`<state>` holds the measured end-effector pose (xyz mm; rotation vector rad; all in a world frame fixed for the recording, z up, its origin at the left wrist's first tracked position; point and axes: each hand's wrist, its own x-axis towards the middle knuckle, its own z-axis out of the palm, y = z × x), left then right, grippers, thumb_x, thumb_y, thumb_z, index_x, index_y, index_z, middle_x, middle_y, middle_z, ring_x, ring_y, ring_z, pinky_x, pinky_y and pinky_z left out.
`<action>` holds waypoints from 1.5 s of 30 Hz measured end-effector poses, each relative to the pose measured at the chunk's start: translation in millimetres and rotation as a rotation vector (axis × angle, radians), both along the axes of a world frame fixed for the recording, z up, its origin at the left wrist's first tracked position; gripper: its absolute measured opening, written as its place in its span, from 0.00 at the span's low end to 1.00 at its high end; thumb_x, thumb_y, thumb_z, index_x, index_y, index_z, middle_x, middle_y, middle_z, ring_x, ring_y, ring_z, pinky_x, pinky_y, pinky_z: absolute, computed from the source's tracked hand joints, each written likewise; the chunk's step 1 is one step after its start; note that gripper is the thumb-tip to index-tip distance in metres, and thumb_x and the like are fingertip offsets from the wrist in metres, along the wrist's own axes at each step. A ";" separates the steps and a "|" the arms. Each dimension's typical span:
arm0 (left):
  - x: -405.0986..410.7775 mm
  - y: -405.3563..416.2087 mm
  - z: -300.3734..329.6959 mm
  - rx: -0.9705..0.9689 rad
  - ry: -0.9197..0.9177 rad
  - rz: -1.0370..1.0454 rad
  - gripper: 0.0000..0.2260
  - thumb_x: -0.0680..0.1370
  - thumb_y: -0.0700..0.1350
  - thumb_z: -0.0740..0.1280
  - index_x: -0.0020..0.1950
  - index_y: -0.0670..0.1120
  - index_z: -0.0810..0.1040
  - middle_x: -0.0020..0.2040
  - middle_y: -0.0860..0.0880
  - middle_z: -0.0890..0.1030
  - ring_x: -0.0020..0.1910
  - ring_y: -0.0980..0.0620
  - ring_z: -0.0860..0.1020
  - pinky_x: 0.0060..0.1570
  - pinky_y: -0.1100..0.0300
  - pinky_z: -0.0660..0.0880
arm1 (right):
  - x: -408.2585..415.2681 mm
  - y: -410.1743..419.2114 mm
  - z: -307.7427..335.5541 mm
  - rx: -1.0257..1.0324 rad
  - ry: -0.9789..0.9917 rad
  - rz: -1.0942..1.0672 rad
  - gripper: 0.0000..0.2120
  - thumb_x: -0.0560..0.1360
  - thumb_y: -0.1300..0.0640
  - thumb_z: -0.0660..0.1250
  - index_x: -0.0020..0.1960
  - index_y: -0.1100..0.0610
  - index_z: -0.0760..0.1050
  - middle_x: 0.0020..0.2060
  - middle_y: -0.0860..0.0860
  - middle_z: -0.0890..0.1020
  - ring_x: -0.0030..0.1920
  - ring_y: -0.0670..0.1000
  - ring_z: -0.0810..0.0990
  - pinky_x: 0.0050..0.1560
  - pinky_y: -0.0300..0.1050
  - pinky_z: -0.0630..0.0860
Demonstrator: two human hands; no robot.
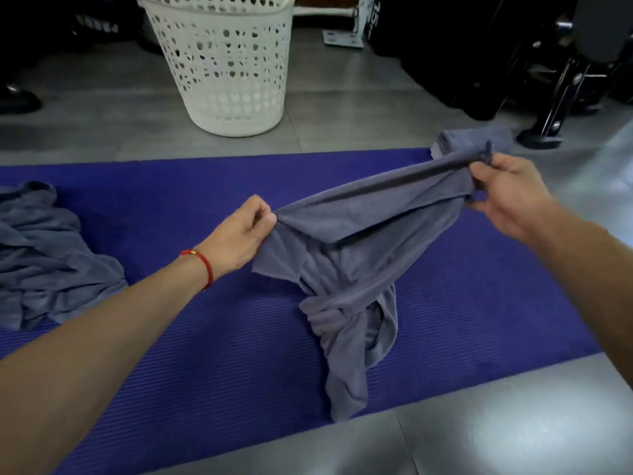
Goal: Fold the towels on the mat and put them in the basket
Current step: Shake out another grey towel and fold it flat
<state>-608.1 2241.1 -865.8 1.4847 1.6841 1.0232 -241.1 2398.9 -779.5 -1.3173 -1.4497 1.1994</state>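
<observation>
Grey towel [346, 269]: left hand [239, 234] and right hand [507, 193] pinching its upper corners, hanging over the mat [205, 337] middle.

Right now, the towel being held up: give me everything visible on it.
The held towel is grey-blue, terry-like cloth, unfolded and twisted. Its top edge is stretched between the left hand and the right hand, each pinching a corner, the right end higher. A small hanging loop sticks up by the right hand. The rest sags in bunched folds, the lower end resting on the purple mat.
</observation>
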 end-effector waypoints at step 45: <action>-129.7 76.7 445.7 0.626 0.259 0.641 0.08 0.79 0.48 0.71 0.52 0.44 0.85 0.47 0.44 0.85 0.47 0.49 0.80 0.52 0.53 0.78 | -59.6 38.0 325.9 0.314 0.142 -0.137 0.09 0.80 0.56 0.69 0.43 0.56 0.84 0.43 0.55 0.87 0.43 0.54 0.85 0.42 0.47 0.81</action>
